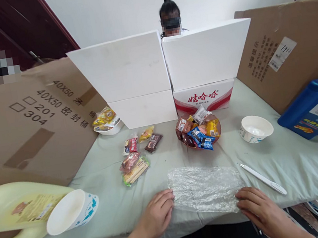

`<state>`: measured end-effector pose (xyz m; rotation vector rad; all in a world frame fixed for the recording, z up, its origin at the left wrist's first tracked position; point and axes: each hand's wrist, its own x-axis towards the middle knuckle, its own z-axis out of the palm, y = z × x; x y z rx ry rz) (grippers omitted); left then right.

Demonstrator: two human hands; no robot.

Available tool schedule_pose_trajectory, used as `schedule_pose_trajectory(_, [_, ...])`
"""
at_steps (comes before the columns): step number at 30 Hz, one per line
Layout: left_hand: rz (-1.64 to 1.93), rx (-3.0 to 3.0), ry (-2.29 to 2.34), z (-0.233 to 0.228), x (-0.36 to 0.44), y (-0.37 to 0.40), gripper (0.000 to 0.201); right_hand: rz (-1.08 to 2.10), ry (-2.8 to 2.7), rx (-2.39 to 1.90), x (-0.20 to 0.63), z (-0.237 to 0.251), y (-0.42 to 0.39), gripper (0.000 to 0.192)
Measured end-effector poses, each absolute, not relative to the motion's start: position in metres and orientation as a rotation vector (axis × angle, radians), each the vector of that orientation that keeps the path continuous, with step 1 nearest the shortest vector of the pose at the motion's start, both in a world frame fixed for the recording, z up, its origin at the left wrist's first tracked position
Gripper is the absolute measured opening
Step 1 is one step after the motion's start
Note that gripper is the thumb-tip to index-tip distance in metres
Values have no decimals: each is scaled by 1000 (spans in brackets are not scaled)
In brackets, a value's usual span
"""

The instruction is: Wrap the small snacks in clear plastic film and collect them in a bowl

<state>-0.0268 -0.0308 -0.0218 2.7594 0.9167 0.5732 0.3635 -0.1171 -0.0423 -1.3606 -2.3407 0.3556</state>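
left hand [157, 211]: flat on the table edge, fingers loosely curled, fingertips touching the left edge of the plastic sheet [205, 187]. Pressing, not gripping.
right hand [259, 205]: palm down, fingers spread a little, tips on the sheet's lower right corner. Nothing clasped in it.
plastic sheet: crinkled, clear, lies flat on the green cloth [298, 161] at the near edge, between both hands.
pen [263, 178]: white, lies slanted just right of the sheet, apart from the right hand.
snack bowl [198, 130]: brown, heaped with wrapped snacks, behind the sheet, centre of table.
loose snacks [136, 154]: several packets on the cloth, left of the snack bowl.
white bowl [255, 128]: upright, right of the snack bowl.
tipped bowl [71, 211]: white with blue pattern, on its side at left, against the yellow jug [14, 214], which lies flat.
blue jug [314, 108]: leans on the cardboard [299, 32] at right.
small dish [107, 121]: holds packets, far left by the white boxes [128, 79].
red-print box [205, 97]: under the right white box.
other person: seated behind the boxes, mostly hidden.
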Motion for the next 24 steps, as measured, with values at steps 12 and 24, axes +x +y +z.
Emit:
schedule_pose_trajectory(12, [703, 2563, 1604, -42, 7, 3, 23, 346, -1874, -1960, 352, -50, -77, 29])
schedule_pose_trajectory(24, [578, 2691, 1901, -69, 24, 14, 22, -46, -1989, -2189, 336, -43, -52, 25])
